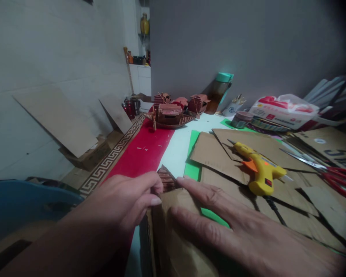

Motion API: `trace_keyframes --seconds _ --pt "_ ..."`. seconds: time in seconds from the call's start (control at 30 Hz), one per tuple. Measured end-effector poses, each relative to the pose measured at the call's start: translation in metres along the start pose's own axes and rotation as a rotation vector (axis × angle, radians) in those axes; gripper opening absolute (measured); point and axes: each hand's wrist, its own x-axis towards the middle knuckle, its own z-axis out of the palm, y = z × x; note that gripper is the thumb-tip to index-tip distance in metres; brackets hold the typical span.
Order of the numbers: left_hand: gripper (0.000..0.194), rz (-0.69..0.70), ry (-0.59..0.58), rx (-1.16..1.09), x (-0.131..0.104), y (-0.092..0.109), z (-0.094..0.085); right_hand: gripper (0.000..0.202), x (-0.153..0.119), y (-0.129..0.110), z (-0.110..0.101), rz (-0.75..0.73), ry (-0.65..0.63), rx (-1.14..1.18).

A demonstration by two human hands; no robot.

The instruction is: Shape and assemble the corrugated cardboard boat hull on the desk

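The white table runs from near to far, with a red cloth along its left side whose patterned border marks the left edge. On the right, overlapping cardboard sheets cover most of the surface over a green mat, leaving open room only in the white strip between cloth and mat. At the far end stands a brown model boat with small model houses behind it; right of them a jar with a teal lid leans on the grey wall, and a small cup holds what look like sticks, though it is too small to be sure. A white and red packet lies far right. A yellow glue gun rests on the cardboard, red-handled scissors right of it. Near, the right hand lies flat, fingers spread, pressing a cardboard piece at the table's near edge. The left hand pinches a small ribbed brown piece between thumb and fingertips, just above that cardboard.
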Motion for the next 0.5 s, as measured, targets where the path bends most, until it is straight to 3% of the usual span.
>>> trace_keyframes --seconds 0.23,0.4,0.5 --pt "0.024 0.049 0.048 0.018 -0.003 -0.007 0.0 0.093 0.002 0.001 -0.004 -0.064 -0.083 0.009" --pt "0.027 0.078 0.254 0.124 -0.008 -0.004 0.006 0.101 0.002 0.0 -0.006 -0.05 -0.134 0.056" --pt "0.017 -0.067 0.443 0.055 -0.015 -0.002 0.014 0.097 0.0 0.003 -0.004 -0.057 -0.18 0.134"
